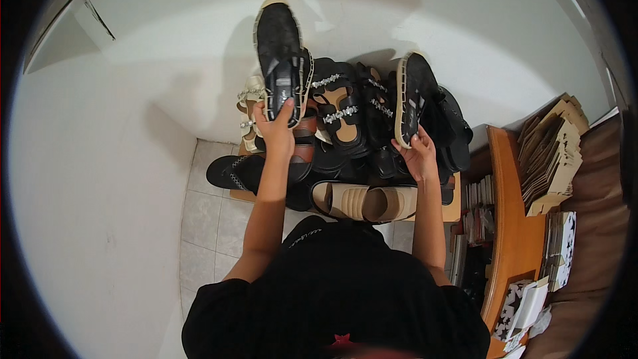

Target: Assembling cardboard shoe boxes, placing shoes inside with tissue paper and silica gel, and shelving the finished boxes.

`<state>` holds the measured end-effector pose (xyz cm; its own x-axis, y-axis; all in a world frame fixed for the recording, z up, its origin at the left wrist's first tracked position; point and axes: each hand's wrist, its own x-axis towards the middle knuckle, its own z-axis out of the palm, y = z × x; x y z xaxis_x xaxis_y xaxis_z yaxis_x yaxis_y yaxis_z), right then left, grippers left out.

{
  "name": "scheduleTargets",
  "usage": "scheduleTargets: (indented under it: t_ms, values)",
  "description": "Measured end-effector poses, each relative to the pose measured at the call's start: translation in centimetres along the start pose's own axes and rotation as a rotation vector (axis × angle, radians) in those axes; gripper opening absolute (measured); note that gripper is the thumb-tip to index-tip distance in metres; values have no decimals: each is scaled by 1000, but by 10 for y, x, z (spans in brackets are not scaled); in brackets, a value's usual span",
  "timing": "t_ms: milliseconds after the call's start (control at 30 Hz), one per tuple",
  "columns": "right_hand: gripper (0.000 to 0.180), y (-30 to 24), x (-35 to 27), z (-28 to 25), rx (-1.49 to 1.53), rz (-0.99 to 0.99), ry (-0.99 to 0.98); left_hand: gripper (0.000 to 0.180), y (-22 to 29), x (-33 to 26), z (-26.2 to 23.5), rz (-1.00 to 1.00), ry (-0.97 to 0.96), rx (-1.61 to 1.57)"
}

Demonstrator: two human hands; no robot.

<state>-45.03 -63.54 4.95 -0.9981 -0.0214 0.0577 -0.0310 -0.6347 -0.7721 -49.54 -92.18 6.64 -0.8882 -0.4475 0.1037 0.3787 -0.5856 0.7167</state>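
My left hand [276,129] is closed on the heel end of a black espadrille [278,33] with a cream stitched sole edge, its toe pointing up toward the wall. A second cream-stitched edge shows just behind that shoe; I cannot tell whether it is another one in the same hand. On the right, my right hand [419,153] pinches the heel of a matching black espadrille [417,83], toe up and tilted. Between the two hands lie black sandals with jewelled straps [341,112]. A brown strap sandal [304,139] is beside my left wrist.
Below my hands, beige slides [339,199] lie along the front of a low wooden surface [453,209] piled with shoes. A black thong sandal [222,171] sticks out at left. Right of me stands a wooden cabinet [502,226] with folded cardboard [551,149] on top. White walls enclose the left and far sides.
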Motion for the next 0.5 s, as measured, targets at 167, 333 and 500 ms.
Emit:
scheduleTargets:
  t_ms: [167,333,500]
  values:
    - [51,14,-15,-3,-97,152,-165,40,7,-5,-20,-127,-11,-87]
    - [58,41,-33,20,37,320,-189,45,-4,-22,-42,-230,-109,-104]
    - [62,64,-43,19,141,387,-246,50,11,-30,-40,-199,-464,43]
